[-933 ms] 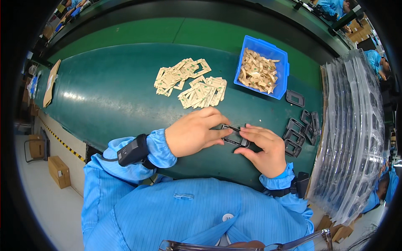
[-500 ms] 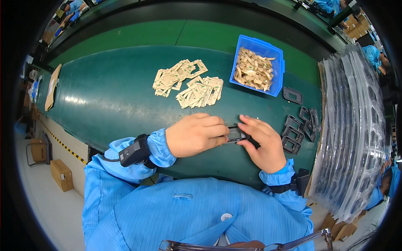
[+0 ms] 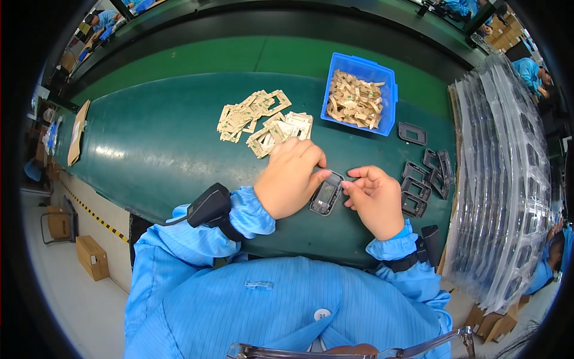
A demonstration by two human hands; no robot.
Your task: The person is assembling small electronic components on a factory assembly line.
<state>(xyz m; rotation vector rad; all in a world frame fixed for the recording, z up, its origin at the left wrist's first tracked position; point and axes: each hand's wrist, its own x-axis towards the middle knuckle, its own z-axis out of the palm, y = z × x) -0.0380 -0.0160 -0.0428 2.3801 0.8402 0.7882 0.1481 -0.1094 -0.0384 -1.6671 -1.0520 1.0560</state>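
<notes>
A small dark grey plastic housing (image 3: pixel 324 195), with rounded corners and a glossy window, lies tilted on the green table between my hands. My left hand (image 3: pixel 292 180) pinches its upper left end with thumb and forefinger. At its upper right edge is my right hand (image 3: pixel 378 202), fingers curled and thumb tip against the rim; anything between those fingertips is too small to make out. Just beyond my left hand lie two piles of beige, frame-shaped adhesive pieces, a farther pile (image 3: pixel 244 116) and a nearer pile (image 3: pixel 294 127), the latter partly covered by the hand.
A blue bin (image 3: pixel 391 102) full of beige paper strips stands at the far right. Several dark plastic frames (image 3: pixel 414 196) lie right of my right hand, with a single one (image 3: pixel 412 133) farther back. Stacked clear plastic trays (image 3: pixel 487 179) line the table's right edge.
The housing has turned from crosswise to nearly lengthwise. My left hand has shifted right and away from me to its upper end. My right fingers have drawn in from a wider spread.
</notes>
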